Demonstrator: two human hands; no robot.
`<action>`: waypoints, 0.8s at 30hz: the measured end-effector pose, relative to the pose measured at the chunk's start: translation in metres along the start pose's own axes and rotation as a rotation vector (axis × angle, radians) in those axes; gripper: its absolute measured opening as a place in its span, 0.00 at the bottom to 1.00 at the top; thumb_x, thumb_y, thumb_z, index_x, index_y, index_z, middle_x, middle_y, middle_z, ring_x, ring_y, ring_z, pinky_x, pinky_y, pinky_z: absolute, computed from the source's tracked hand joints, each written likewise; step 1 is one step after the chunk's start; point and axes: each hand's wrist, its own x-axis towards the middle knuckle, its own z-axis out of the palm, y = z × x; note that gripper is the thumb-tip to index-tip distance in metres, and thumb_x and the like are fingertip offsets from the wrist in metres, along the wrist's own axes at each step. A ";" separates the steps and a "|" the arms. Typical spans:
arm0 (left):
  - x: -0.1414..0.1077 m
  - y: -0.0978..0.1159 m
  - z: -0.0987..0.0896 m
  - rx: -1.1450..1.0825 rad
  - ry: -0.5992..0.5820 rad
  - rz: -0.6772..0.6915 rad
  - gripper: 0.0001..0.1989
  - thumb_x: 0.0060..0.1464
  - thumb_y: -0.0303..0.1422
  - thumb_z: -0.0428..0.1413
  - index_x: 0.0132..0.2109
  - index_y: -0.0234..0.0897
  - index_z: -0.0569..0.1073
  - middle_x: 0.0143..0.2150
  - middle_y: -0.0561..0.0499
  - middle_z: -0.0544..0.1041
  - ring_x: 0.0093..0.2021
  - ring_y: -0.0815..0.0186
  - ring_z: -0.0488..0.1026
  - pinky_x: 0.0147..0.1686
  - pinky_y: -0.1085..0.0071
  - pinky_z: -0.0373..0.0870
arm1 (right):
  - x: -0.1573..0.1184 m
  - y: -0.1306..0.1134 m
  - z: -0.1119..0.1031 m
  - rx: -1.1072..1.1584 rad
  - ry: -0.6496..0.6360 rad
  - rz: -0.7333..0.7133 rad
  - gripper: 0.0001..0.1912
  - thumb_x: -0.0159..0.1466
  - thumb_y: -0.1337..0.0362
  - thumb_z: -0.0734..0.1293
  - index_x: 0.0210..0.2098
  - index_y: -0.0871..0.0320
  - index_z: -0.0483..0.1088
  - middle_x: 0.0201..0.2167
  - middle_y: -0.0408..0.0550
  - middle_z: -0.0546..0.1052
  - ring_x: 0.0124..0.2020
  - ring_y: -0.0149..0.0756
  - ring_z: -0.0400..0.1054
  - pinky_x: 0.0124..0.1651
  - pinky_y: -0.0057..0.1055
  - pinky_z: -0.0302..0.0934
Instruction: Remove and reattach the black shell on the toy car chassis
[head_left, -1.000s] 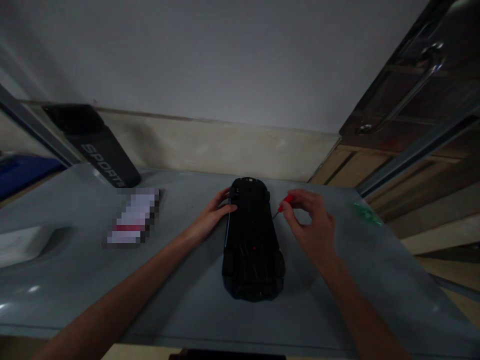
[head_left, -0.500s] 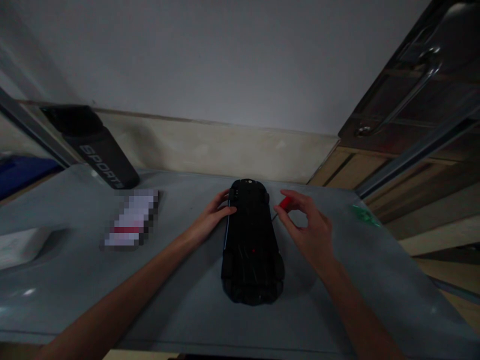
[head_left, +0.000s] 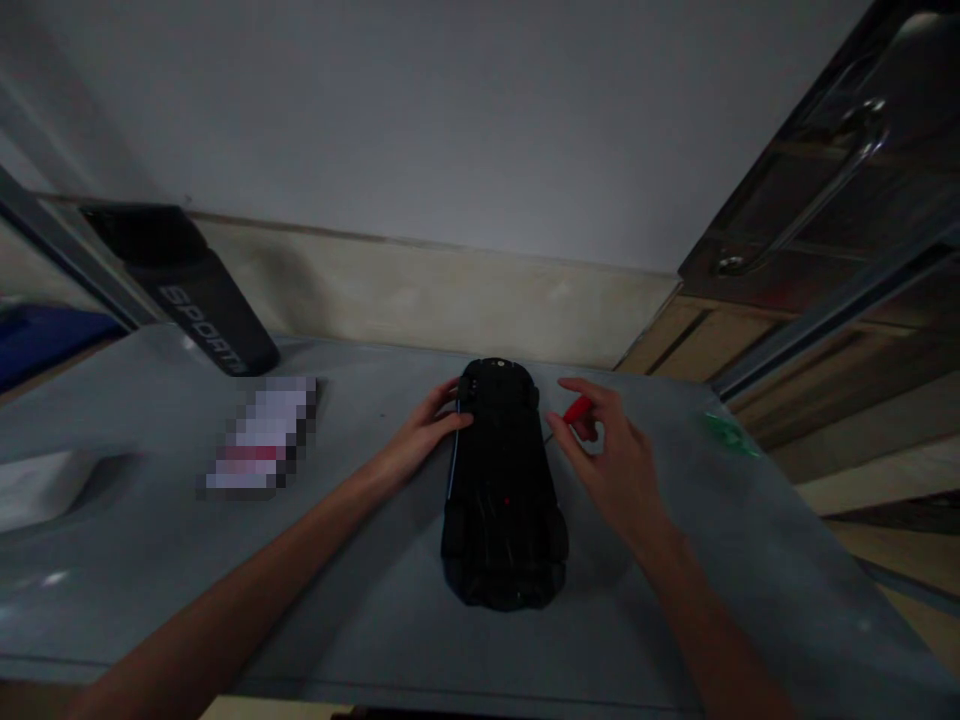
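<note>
A black toy car (head_left: 499, 470) lies upside down in the middle of the table, its underside and wheels facing up. My left hand (head_left: 429, 425) grips its far left side, the thumb resting on the edge of the underside. On the other side, my right hand (head_left: 607, 440) holds a small screwdriver by its red handle (head_left: 577, 409), between the bent fingers. The thin dark shaft points down and left toward the car's right side. Whether the tip touches the car I cannot tell.
On the grey table (head_left: 360, 590), a dark bottle (head_left: 202, 295) marked SPORT stands at the back left. A blurred-out phone-like object (head_left: 262, 435) and a white object (head_left: 41, 490) lie left. Some green crinkled plastic (head_left: 731, 433) is at the right edge. A wall (head_left: 450, 290) rises behind.
My right fingers have shifted on the screwdriver, and more of its red handle shows, tilted differently. My left hand and the toy car have stayed in place.
</note>
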 end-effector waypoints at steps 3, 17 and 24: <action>0.000 -0.001 -0.001 0.011 -0.003 0.005 0.36 0.57 0.41 0.71 0.71 0.48 0.76 0.76 0.44 0.74 0.78 0.41 0.67 0.78 0.44 0.58 | 0.001 -0.001 -0.001 0.008 -0.021 -0.025 0.17 0.79 0.62 0.67 0.66 0.51 0.71 0.34 0.41 0.77 0.30 0.37 0.74 0.41 0.34 0.74; 0.001 -0.001 -0.001 -0.005 0.005 -0.006 0.36 0.56 0.40 0.72 0.70 0.49 0.77 0.77 0.46 0.74 0.79 0.41 0.66 0.80 0.43 0.56 | 0.003 -0.007 -0.005 -0.002 -0.020 -0.032 0.25 0.77 0.66 0.66 0.72 0.51 0.70 0.33 0.40 0.76 0.30 0.35 0.72 0.43 0.33 0.74; 0.002 -0.002 -0.002 -0.030 0.003 -0.002 0.36 0.54 0.41 0.73 0.70 0.49 0.77 0.76 0.45 0.75 0.78 0.40 0.67 0.80 0.42 0.56 | 0.002 -0.007 -0.002 -0.025 0.010 -0.052 0.21 0.77 0.65 0.66 0.69 0.52 0.71 0.32 0.40 0.76 0.30 0.36 0.74 0.41 0.33 0.74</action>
